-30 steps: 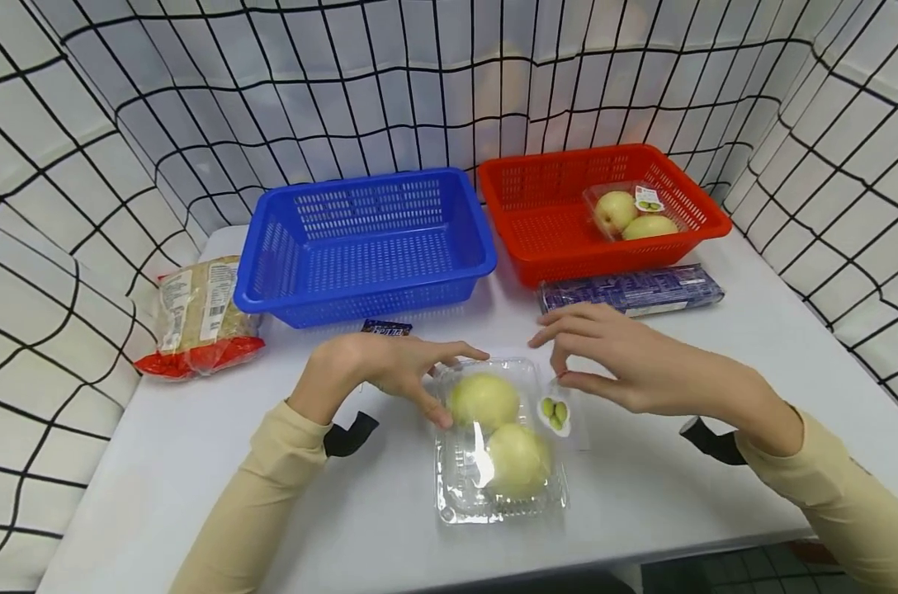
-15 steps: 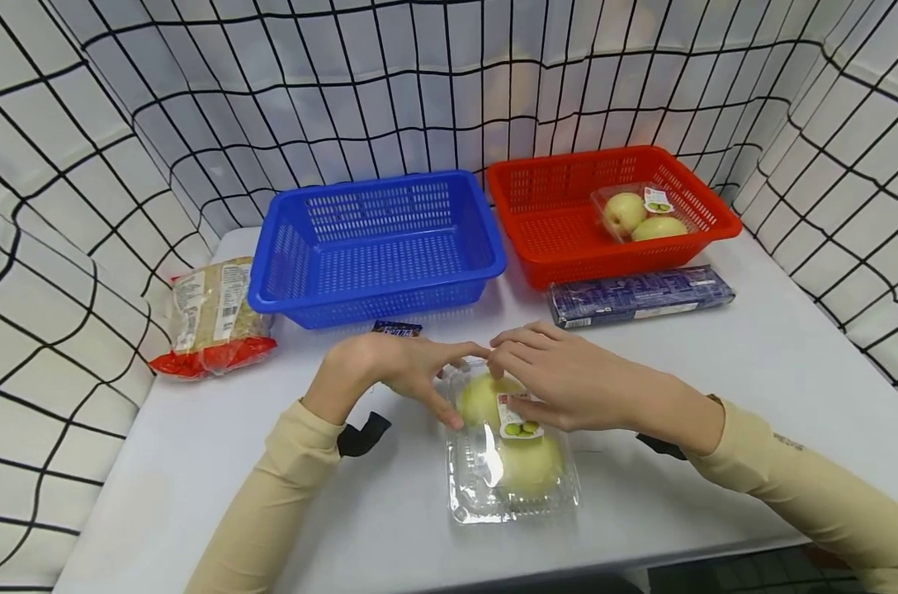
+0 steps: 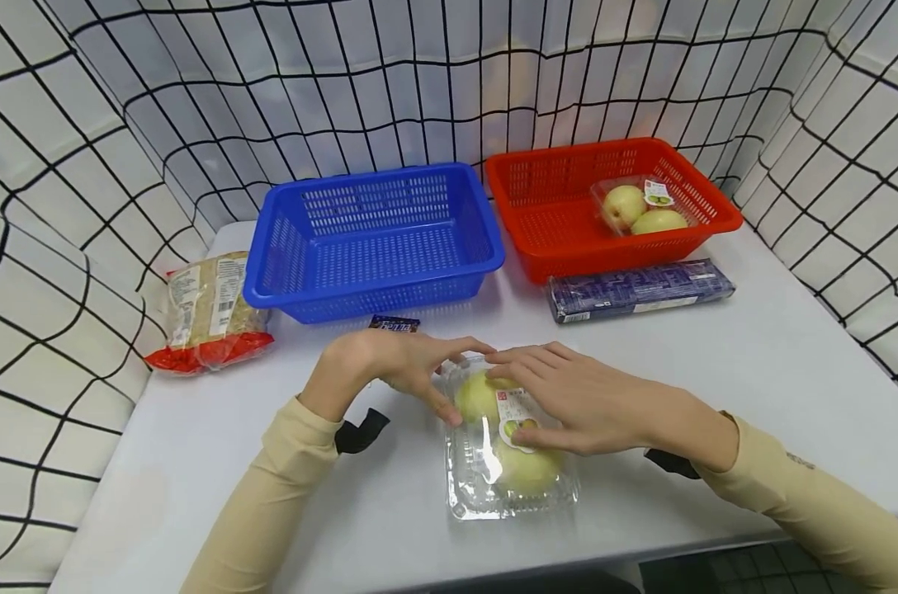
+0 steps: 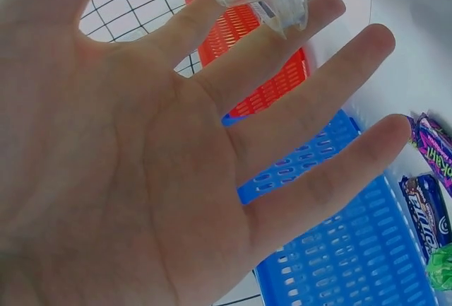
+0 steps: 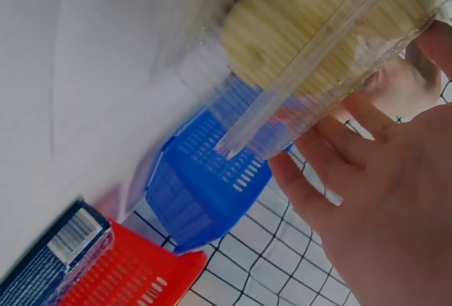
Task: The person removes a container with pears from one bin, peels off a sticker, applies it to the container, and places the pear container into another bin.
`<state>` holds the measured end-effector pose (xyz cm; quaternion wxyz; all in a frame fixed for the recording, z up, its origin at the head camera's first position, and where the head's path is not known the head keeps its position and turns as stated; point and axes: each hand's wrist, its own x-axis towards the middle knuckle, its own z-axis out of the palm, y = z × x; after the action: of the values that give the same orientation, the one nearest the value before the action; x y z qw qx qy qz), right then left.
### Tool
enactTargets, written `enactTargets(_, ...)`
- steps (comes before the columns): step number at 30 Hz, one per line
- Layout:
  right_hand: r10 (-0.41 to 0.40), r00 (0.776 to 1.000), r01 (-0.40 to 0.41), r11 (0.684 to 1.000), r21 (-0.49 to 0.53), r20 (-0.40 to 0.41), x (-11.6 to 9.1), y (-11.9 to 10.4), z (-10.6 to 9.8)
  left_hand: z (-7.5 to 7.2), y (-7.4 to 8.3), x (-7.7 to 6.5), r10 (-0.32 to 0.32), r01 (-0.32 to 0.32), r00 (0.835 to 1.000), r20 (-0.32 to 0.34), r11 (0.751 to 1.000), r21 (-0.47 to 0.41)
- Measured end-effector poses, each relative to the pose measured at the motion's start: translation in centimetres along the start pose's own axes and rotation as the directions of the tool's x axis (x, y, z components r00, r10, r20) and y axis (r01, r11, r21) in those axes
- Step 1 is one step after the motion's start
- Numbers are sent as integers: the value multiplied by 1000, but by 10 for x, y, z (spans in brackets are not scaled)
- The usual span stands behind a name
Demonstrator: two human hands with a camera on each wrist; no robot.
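Observation:
A clear plastic clamshell container (image 3: 479, 499) with two pale yellow-green round fruits (image 3: 476, 398) lies in front of me. On its lid is a white label (image 3: 514, 404) with a picture of green fruit. My left hand (image 3: 393, 367) touches the container's far left corner with thumb and forefinger. Its other fingers spread out straight in the left wrist view. With extended fingers my right hand (image 3: 583, 400) rests on the lid and touches the label, covering part of the far right side. In the right wrist view its fingers (image 5: 307, 189) lie along the container's edge.
Behind stand a blue basket (image 3: 375, 293) and a red basket (image 3: 538, 268); the red one holds a similar fruit container (image 3: 627, 219). A long dark-blue pack (image 3: 642, 290) lies before it. A grain-like bag (image 3: 211, 309) is at left, a small wrapped bar (image 3: 394, 323) behind my left hand. Black netting surrounds the table.
My right hand brought the pinched label from beside the container leftward onto its lid, then let go, and its fingers now lie flatter over it. My left hand stays at the corner.

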<state>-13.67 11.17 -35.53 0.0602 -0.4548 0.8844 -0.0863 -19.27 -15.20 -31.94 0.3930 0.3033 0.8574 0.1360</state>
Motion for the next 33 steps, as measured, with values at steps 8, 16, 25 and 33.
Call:
enactTargets(8, 17, 999, -21, 991, 130, 34, -2, 7, -5, -4, 3, -4, 1, -1, 1000, -7, 1000, -9)
enactTargets(16, 147, 989, -142, 934, 328, 8, 17, 29, -1, -10, -9, -18, 41, -33, 974, -223, 999, 41)
enactTargets(25, 5, 957, -132, 899, 418, 290, 54, 48, -2, -23, -24, -47, -15, 37, 887, -462, 999, 39)
enactTargets(33, 35, 964, -188, 795, 576, 265, 44, 53, -11, -24, -15, -49, -167, 210, 871, -462, 977, 43)
